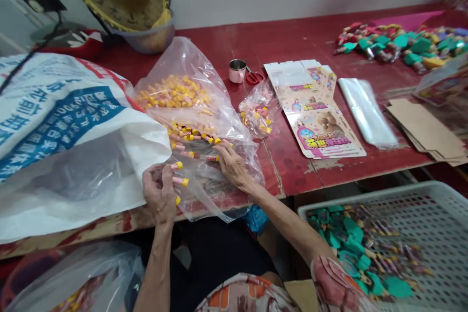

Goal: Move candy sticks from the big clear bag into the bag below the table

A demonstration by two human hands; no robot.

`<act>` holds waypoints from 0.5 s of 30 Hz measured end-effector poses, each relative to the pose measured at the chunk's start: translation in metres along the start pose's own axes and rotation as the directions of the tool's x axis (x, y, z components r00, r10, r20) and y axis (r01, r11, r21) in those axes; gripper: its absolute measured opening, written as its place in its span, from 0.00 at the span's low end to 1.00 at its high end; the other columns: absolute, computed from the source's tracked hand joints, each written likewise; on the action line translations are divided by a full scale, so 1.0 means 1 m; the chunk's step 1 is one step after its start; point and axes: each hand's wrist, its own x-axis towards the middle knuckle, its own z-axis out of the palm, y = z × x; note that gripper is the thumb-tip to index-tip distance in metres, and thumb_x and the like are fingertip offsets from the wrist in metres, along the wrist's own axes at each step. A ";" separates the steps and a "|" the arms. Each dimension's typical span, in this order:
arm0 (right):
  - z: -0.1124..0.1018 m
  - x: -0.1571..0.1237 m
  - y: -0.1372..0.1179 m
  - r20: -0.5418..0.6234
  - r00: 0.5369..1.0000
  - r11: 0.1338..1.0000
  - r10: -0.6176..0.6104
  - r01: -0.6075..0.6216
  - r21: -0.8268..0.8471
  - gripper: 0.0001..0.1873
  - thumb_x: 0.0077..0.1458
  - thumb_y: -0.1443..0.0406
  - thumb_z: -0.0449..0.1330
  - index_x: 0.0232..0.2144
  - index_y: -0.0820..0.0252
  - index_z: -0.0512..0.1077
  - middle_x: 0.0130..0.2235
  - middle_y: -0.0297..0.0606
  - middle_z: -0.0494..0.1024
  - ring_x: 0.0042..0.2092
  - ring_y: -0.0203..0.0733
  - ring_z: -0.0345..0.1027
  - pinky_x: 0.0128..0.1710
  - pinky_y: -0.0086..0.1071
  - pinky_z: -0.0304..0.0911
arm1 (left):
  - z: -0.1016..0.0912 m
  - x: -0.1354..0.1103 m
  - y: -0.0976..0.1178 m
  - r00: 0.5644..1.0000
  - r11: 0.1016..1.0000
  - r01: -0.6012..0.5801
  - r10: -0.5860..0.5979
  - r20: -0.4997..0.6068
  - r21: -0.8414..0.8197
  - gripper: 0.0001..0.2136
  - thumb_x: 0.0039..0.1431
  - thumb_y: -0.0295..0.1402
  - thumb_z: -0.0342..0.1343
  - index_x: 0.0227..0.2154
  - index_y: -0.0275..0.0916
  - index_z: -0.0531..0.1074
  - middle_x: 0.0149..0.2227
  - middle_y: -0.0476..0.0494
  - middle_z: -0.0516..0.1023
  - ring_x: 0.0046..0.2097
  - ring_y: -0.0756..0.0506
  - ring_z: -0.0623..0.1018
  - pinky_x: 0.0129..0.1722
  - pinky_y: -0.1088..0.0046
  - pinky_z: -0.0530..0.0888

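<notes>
From my remote view, leftmost is a white woven sack (62, 131) with blue print, its mouth against a clear plastic bag (190, 78). At that bag's near edge, the left hand (160, 192) curls closed around yellow-capped pink tubes (178, 180), lying sideways, caps pointing right. The right hand (234, 168) rests half-open on the bag, fingertips on more tubes. Right of the bag lie a smaller bag of tubes (257, 109) and flat printed cartons (314, 112) on the red surface (292, 34).

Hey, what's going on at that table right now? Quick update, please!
Left hand gripping yellow-capped pink tubes. Right hand resting on the clear plastic bag. White woven sack lying against the bag's left side.
</notes>
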 end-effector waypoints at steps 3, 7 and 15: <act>-0.001 -0.002 0.006 -0.086 0.991 0.994 0.104 -0.101 0.043 0.23 0.73 0.71 0.49 0.61 0.56 0.77 0.62 0.48 0.79 0.64 0.50 0.75 0.65 0.45 0.74 | 0.009 0.004 0.003 0.981 0.963 -0.166 0.138 0.139 0.211 0.14 0.66 0.48 0.59 0.43 0.43 0.75 0.38 0.46 0.81 0.35 0.44 0.79 0.38 0.69 0.74; -0.007 -0.002 0.008 -0.101 0.990 0.991 0.095 -0.085 0.101 0.23 0.70 0.73 0.49 0.55 0.55 0.79 0.59 0.45 0.82 0.63 0.49 0.76 0.65 0.45 0.74 | 0.024 0.011 -0.002 0.935 0.933 -0.253 0.167 0.313 0.256 0.11 0.63 0.45 0.57 0.38 0.43 0.74 0.34 0.46 0.79 0.33 0.44 0.76 0.38 0.68 0.73; -0.015 -0.006 -0.008 0.243 0.970 0.978 -0.027 0.076 -0.195 0.12 0.74 0.71 0.58 0.52 0.59 0.79 0.55 0.49 0.82 0.54 0.49 0.80 0.57 0.40 0.77 | 0.012 0.012 -0.009 0.984 0.987 0.045 -0.070 0.162 0.154 0.23 0.59 0.58 0.59 0.39 0.42 0.76 0.32 0.47 0.79 0.32 0.43 0.79 0.35 0.66 0.77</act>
